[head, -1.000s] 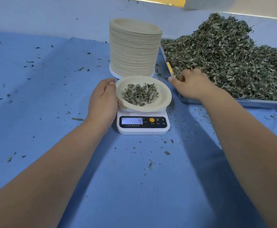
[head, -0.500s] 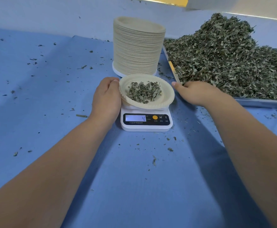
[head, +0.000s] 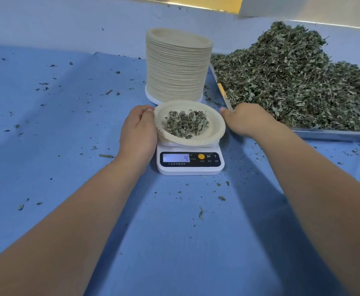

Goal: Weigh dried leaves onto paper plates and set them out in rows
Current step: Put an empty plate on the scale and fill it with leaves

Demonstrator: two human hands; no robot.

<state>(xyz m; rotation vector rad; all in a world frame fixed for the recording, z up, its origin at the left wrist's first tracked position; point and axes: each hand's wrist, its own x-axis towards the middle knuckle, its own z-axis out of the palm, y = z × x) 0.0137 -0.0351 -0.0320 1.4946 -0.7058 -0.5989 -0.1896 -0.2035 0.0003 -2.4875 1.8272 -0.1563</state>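
Observation:
A paper plate (head: 216, 130) with a small heap of dried leaves (head: 186, 124) sits on a white digital scale (head: 189, 170) whose display reads 4. My left hand (head: 138, 133) grips the plate's left rim, thumb on top. My right hand (head: 248, 120) lies palm down just right of the plate. Its fingertips are close to the right rim, and I see nothing in it. A tall stack of empty paper plates (head: 177, 67) stands directly behind the scale. A big pile of dried leaves (head: 292, 82) fills the metal tray (head: 333, 135) at the right.
A blue cloth (head: 68, 146) covers the table and is scattered with leaf crumbs. The tray's near corner lies right behind my right hand. A pale wall runs along the back.
My right hand has come away from the leaf pile and moved left to the plate's right side. My left hand has stayed on the left rim, and the scale still reads 4.

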